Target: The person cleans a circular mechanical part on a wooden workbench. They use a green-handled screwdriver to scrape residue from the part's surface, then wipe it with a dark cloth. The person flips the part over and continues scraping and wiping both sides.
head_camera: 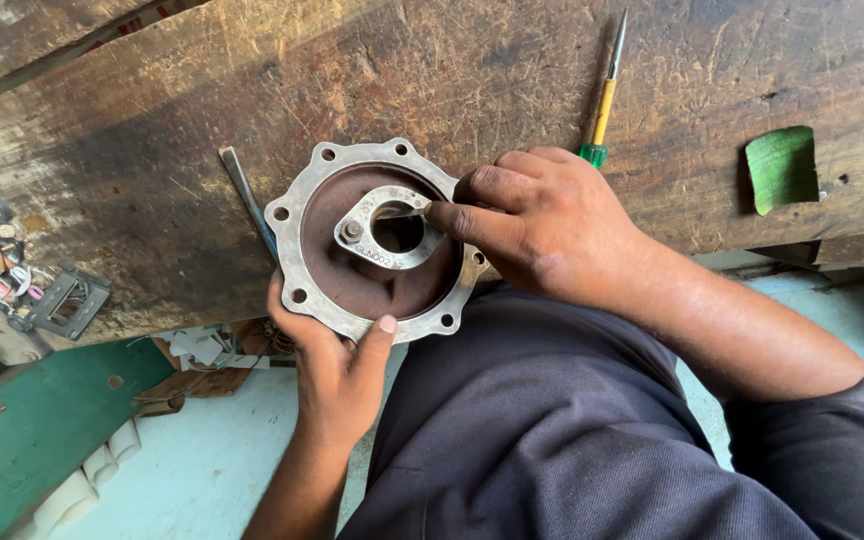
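Under the right hand [542, 215], pinching fingertips hide a tool; left hand [337, 370] grips the round cover [352, 285].

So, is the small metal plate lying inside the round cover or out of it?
Inside: the small plate lies flat in the round cover's rusty recess.

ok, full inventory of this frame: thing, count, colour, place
round flanged cover: 1, rusty brown with grey bolt-hole rim, at the bench edge
small plate: 1, grey metal with centre hole, lying inside the cover
screwdriver: 1, yellow shaft, green handle end, on the bench beyond the right hand
flat metal bar: 1, grey, on the bench left of the cover
wooden bench: 1, scratched brown
green scrap: 1, on the bench, far right
black bracket: 1, at the left edge
white tubes: several, bottom left
left hand: grips the cover's near rim
right hand: fingertips on the small plate
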The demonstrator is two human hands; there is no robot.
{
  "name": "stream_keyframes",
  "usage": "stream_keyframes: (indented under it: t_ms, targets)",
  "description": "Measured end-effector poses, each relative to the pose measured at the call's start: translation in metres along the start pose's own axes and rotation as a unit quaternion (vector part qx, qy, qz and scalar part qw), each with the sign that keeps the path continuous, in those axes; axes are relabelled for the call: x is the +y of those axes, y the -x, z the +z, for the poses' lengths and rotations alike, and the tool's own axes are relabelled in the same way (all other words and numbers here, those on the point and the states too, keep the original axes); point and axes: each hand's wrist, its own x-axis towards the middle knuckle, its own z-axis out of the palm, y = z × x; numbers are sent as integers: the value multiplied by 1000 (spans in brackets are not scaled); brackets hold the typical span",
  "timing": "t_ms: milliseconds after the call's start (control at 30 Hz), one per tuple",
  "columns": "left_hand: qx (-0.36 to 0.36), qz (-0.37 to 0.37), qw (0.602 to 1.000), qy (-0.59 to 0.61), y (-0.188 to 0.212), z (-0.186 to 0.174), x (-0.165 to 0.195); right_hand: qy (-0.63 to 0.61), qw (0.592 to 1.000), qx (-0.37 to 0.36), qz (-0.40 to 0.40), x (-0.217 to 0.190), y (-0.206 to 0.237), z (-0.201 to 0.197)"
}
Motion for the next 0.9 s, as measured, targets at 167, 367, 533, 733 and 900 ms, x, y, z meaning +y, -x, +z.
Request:
stream_keyframes:
  t_ms: [167,367,533,733,900]
  targets:
    - [-15,-2,1000,9,-1,-2,5,14,1000,-10,10,-7,1,-3]
    - [-31,10,999,25,-4,-2,12,7,1000,20,19,-1,2,-7]
    - [-60,-1,992,107,-6,-2,21,-2,1000,15,21,0,2,-9]
    - [-58,-26,994,84,-10,-1,33,56,998,-33,14,-3,-3,-21]
    - [-42,57,995,-69,-18,-2,39,67,997,-26,3,-4,-6,-26]
